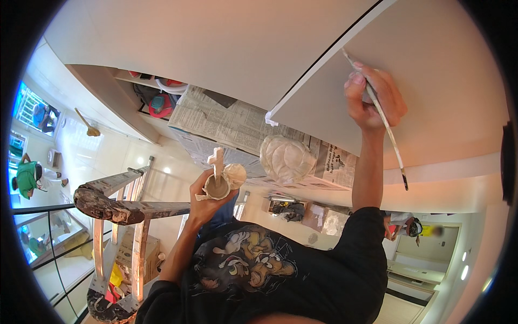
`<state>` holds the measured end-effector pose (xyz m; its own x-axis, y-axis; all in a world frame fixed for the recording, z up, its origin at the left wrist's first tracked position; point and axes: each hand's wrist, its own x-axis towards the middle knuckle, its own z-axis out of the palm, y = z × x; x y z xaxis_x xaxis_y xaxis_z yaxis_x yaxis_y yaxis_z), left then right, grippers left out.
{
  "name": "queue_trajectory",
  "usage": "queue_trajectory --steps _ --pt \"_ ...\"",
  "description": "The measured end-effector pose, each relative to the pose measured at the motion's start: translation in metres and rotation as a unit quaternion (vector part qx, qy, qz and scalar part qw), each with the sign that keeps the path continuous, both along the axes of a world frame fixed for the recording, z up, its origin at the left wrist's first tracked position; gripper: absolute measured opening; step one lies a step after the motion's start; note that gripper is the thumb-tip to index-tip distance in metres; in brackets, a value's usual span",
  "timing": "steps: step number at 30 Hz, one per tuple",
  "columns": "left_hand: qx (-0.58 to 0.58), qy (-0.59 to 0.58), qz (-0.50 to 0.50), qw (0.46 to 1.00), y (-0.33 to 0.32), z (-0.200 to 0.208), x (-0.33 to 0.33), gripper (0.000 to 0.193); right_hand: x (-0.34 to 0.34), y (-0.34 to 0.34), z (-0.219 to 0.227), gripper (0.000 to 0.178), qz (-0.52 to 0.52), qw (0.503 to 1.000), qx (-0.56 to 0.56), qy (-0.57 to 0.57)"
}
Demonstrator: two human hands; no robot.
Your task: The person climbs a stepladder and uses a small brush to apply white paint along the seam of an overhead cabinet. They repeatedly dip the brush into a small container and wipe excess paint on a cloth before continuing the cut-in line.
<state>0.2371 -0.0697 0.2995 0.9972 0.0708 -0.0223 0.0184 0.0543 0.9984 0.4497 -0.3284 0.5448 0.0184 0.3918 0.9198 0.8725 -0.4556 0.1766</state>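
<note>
My right hand is raised against the pale flat panel, pinching a thin, paint-spattered brush like a pen. One end of the brush is at the white strip along the panel's edge, beside a dark gap; I cannot tell whether it touches. The brush's other end, dark at the tip, points down. Lower and to the left, my left hand is closed around a small cup of greyish paste. A white-coated, cross-shaped piece stands up from the cup, and a crumpled cream wad sits at its rim.
Newspaper covers the surface below the panel, with a cream cloth bundle on it. A paint-stained stepladder stands at my left. An open shelf holds assorted things. A person in green is far left; another person is right.
</note>
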Motion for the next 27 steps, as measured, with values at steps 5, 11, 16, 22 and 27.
queue_trajectory --steps 5,11,16,22,27 --pt "0.004 -0.004 0.000 1.000 0.001 0.001 0.000 0.063 0.002 0.003 0.000 0.023 -0.004 1.000 -0.001 -0.015" --pt "0.012 -0.005 0.003 1.000 0.001 0.002 0.000 0.062 -0.004 -0.001 0.005 0.014 -0.014 0.998 -0.060 -0.016" --pt "0.005 -0.021 0.022 1.000 -0.002 0.004 0.001 0.056 0.003 0.005 -0.002 0.021 0.001 0.999 0.039 0.001" --pt "0.011 -0.008 0.002 1.000 0.002 0.001 -0.001 0.062 0.003 0.000 -0.002 0.021 -0.012 1.000 0.014 -0.005" --pt "-0.006 -0.024 0.024 0.999 -0.001 0.002 0.000 0.055 -0.002 -0.001 0.001 0.022 -0.004 1.000 -0.021 0.008"
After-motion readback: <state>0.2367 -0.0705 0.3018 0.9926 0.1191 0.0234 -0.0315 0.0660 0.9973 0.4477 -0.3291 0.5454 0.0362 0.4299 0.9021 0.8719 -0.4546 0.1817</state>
